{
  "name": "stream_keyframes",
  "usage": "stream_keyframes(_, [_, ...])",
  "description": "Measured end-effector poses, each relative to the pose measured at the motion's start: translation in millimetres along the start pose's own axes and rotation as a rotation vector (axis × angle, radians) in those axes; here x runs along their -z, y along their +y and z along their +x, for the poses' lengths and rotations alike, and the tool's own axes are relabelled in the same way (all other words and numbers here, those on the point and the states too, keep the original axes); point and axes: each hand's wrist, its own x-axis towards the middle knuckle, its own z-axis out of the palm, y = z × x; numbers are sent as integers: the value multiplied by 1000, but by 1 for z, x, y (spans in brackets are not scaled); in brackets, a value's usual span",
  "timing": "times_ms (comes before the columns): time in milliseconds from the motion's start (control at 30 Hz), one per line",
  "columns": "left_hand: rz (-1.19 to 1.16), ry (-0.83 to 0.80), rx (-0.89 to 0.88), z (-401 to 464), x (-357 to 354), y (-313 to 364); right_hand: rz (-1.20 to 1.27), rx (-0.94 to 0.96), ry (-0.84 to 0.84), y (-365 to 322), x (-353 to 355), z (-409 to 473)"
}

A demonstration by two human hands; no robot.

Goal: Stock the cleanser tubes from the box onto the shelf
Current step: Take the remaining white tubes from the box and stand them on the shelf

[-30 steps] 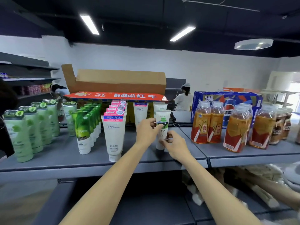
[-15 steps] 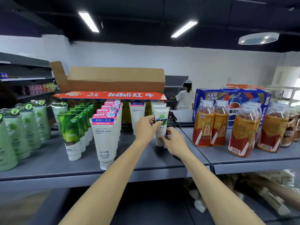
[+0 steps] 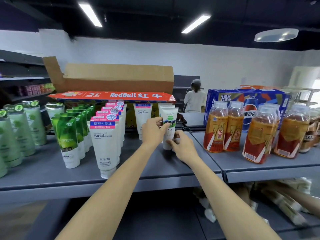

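Observation:
A white cleanser tube (image 3: 170, 118) with a green label stands cap-down on the grey shelf (image 3: 155, 174), in front of more white tubes. My left hand (image 3: 153, 129) grips its upper part from the left. My right hand (image 3: 181, 145) holds its lower end near the cap. Behind it sits the open cardboard RedBull box (image 3: 119, 80). To the left stand a row of white and pink Facial cleanser tubes (image 3: 105, 144) and a row of green tubes (image 3: 66, 139).
Pale green tubes (image 3: 20, 132) fill the shelf's far left. Orange drink bottles (image 3: 259, 132) and a blue Pepsi carton (image 3: 249, 104) occupy the right shelf section. A person in white (image 3: 194, 97) stands behind the shelf. Paper-wrapped goods (image 3: 280, 201) lie on the lower shelf.
Both hands have stayed on the white tube, nudging it slightly. The camera has shifted to the right, so the shelf goods sit further left in view.

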Motion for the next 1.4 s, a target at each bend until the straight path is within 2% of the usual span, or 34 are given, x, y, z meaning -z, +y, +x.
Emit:
stream_keyframes(500, [20,-2,59,-2,3,9,-2,4,-13,1,0,0])
stream_keyframes(867, [157,46,81,-28,13,19,9,-64,-9,1,1,1])
stream_keyframes(1100, [237,6,67,-51,37,31,2,-102,-24,-5,2,-7])
stream_keyframes(1267, [269,-37,33,-67,60,35,-88,-121,152,-17,5,-30])
stream_keyframes(1400, [287,-66,34,-78,78,34,-99,-46,139,-24,-4,-63])
